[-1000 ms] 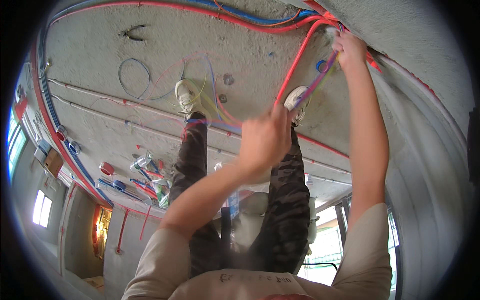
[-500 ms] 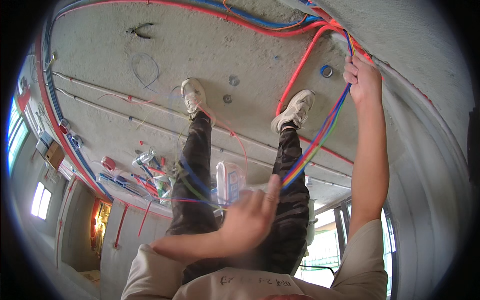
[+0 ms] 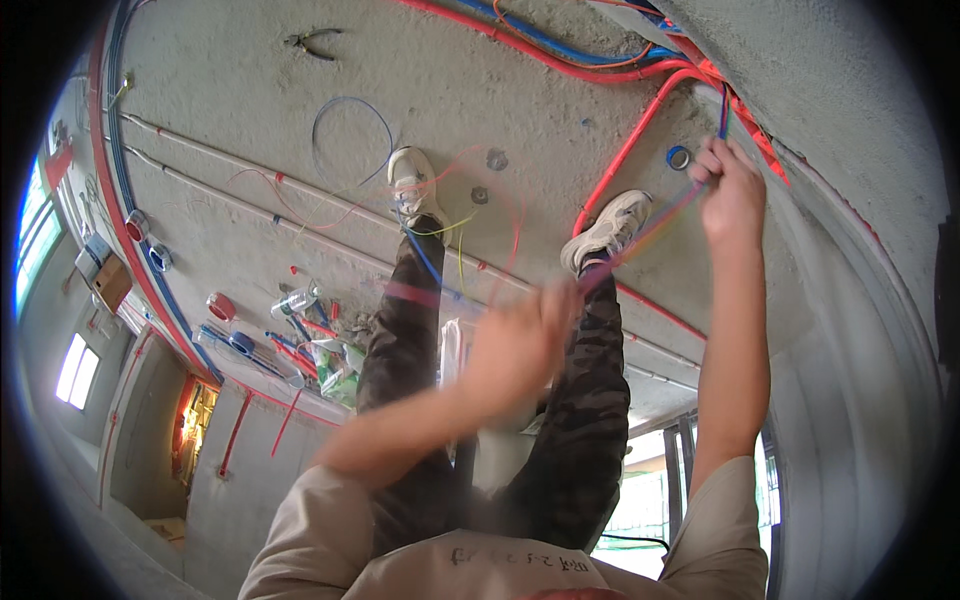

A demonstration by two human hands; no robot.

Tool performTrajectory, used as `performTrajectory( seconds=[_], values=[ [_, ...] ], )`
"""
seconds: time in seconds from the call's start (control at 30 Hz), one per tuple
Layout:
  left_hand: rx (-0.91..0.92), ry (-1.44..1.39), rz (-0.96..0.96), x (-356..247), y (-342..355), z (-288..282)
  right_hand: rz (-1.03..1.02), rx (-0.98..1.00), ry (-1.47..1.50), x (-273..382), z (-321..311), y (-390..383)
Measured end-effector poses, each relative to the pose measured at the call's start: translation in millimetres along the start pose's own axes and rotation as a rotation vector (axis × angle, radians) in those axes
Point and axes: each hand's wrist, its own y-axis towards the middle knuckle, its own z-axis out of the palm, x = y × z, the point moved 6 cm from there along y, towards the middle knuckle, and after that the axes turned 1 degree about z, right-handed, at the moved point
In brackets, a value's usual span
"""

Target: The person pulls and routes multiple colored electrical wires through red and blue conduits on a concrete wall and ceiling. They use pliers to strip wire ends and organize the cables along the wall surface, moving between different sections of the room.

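Observation:
A bundle of coloured electrical wires [image 3: 648, 236] runs between my two hands, smeared by motion. Up at the right, beside the wall, my right hand [image 3: 732, 190] is closed around the bundle just below where it comes out of the red conduit ends. My left hand [image 3: 520, 348] is in front of my legs, blurred, with its fingers curled around the same wires. Loose wire ends trail leftward from it over my leg. One blue wire [image 3: 314, 140] makes a round loop on the concrete floor, and thin red and yellow-green strands curve near my left shoe.
Red conduit [image 3: 630, 142] bends across the floor by my right shoe. A roll of blue tape [image 3: 678, 158] lies near the wall, and pliers [image 3: 314, 43] lie farther off. Pale pipes [image 3: 330, 208] cross the floor. Bottles, tape rolls and conduit offcuts [image 3: 300, 345] are scattered at the left.
My left hand has moved up and slightly right along the wires, its raised finger now curled in. The loose wire ends have swung upward. My right hand keeps its hold, a little lower down.

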Motion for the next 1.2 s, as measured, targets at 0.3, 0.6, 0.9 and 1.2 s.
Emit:
performTrajectory(
  seconds=[0.3,0.6,0.9,1.2],
  values=[
    [0.155,-0.076,-0.017,-27.4,-131.8,-57.9,0.025,-0.055,-0.118,26.7,-49.8,60.5],
    [-0.019,-0.028,-0.061,4.6,-53.0,-33.8,-0.082,0.024,-0.014,-4.9,-10.1,105.7],
    [0.121,-0.098,0.056,-20.5,-205.8,-76.1,0.102,0.102,-0.145,24.3,-30.7,4.3],
    [0.022,-0.021,0.065,14.2,-92.4,-30.2,-0.040,-0.072,0.028,7.6,-51.5,148.5]
  ],
)
